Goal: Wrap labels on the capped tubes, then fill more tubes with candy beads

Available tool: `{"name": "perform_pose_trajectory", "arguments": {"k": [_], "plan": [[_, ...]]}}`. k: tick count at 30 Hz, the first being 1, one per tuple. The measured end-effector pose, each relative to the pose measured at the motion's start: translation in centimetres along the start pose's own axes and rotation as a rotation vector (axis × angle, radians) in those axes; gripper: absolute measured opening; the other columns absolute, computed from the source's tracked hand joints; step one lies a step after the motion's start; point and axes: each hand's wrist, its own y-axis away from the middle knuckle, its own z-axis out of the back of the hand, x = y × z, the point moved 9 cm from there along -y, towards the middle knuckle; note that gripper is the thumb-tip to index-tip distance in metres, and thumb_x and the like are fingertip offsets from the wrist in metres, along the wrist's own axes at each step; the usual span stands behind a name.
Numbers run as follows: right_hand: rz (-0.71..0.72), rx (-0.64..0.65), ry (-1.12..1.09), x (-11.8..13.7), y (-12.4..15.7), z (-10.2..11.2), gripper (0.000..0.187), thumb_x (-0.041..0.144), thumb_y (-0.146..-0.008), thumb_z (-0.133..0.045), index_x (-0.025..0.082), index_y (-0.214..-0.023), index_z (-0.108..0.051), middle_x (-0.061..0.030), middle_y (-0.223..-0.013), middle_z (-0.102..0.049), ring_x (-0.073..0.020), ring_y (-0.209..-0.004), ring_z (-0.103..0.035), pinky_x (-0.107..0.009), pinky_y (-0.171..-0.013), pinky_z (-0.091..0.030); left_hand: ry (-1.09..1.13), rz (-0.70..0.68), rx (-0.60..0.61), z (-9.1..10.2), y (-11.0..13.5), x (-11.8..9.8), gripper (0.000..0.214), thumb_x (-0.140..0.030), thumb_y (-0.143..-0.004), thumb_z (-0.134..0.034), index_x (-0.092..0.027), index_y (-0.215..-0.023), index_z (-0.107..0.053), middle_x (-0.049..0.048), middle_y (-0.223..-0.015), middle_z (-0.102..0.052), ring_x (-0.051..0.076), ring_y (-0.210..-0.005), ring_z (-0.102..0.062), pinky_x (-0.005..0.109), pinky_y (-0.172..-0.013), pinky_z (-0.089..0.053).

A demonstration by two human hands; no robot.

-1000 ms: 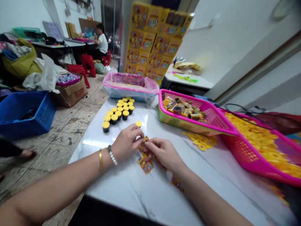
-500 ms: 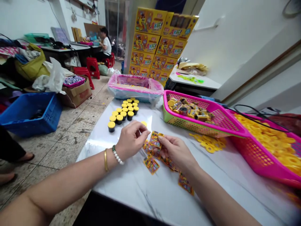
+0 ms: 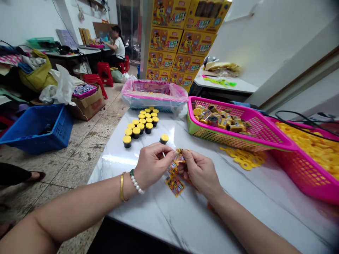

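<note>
Over the table, my left hand [image 3: 156, 162] is closed in a pinch at the left edge of a small, colourful printed label [image 3: 181, 155]. My right hand [image 3: 202, 173] has the label's other edge between thumb and fingers. Below my hands, more printed labels [image 3: 175, 185] lie on the white marbled tabletop [image 3: 148, 211], some of them hidden under my right hand. Just beyond my fingers stands a single small black cup with a yellow lid [image 3: 164, 138]. Several more yellow-lidded cups [image 3: 136, 132] stand upright in a group at the far left.
A pink and green basket [image 3: 238, 141] holds labelled cups. Yellow plastic rings [image 3: 245, 158] lie beside it; more fill a pink basket [image 3: 299, 176] at right. A plastic-lined basket [image 3: 155, 102] and stacked yellow boxes [image 3: 169, 38] are behind. A person [image 3: 119, 46] sits far off.
My left hand has moved right and now pinches the label's edge, closing the gap between my hands. The label has tilted. The lone cup shows more fully as the view shifted.
</note>
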Motion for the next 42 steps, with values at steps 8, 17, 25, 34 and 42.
{"name": "perform_pose_trajectory", "arguments": {"k": [8,17,25,34,42], "plan": [[0.328,-0.044,0.328,2.4,0.9,-0.5,0.046,0.049,-0.096,-0.045,0.021,-0.059,-0.051,0.0021,-0.051,-0.047,-0.0119,-0.048,-0.043,-0.025,-0.047,-0.034,0.066,0.208,0.037,-0.7,0.1,1.8,0.012,-0.028,-0.075,-0.076,-0.018,-0.082,-0.079,0.0018,-0.073,-0.071,0.009,-0.06,-0.056,0.021,-0.058,-0.045],[0.346,0.016,0.239,3.2,-2.1,-0.2,0.042,0.041,-0.097,-0.038,0.019,-0.07,-0.063,-0.0036,-0.068,-0.062,-0.0156,-0.061,-0.057,-0.027,-0.054,-0.046,0.488,0.675,0.149,-1.7,-0.4,5.2,0.012,-0.018,-0.079,-0.072,-0.011,-0.071,-0.065,-0.0046,-0.049,-0.054,0.004,-0.035,-0.039,0.018,-0.036,-0.021],[0.597,0.248,0.507,4.5,-7.5,-3.8,0.027,0.031,-0.074,-0.07,0.021,-0.099,-0.074,-0.0088,-0.1,-0.073,-0.0235,-0.09,-0.068,-0.035,-0.076,-0.054,0.889,0.784,0.027,-0.8,-1.5,6.4,0.009,-0.004,-0.081,-0.06,-0.007,-0.073,-0.065,0.0002,-0.061,-0.06,0.001,-0.039,-0.045,0.012,-0.03,-0.014],[0.048,0.066,-0.575,0.9,-7.6,0.3,0.027,0.034,-0.066,-0.084,0.019,-0.086,-0.074,-0.002,-0.082,-0.073,-0.0112,-0.066,-0.065,-0.022,-0.06,-0.055,1.016,0.859,0.012,-0.9,-1.9,7.2,0.014,-0.002,-0.087,-0.054,-0.005,-0.081,-0.066,0.0014,-0.065,-0.062,-0.001,-0.037,-0.042,0.01,-0.028,-0.015],[0.21,-0.02,-0.325,2.7,-6.0,0.2,0.03,0.039,-0.071,-0.082,0.021,-0.094,-0.073,-0.0009,-0.089,-0.073,-0.0145,-0.079,-0.067,-0.03,-0.078,-0.057,1.103,0.806,0.053,-1.0,-2.1,6.9,0.012,-0.002,-0.086,-0.056,-0.006,-0.088,-0.068,0.0003,-0.067,-0.06,-0.001,-0.037,-0.041,0.009,-0.027,-0.017]]}}
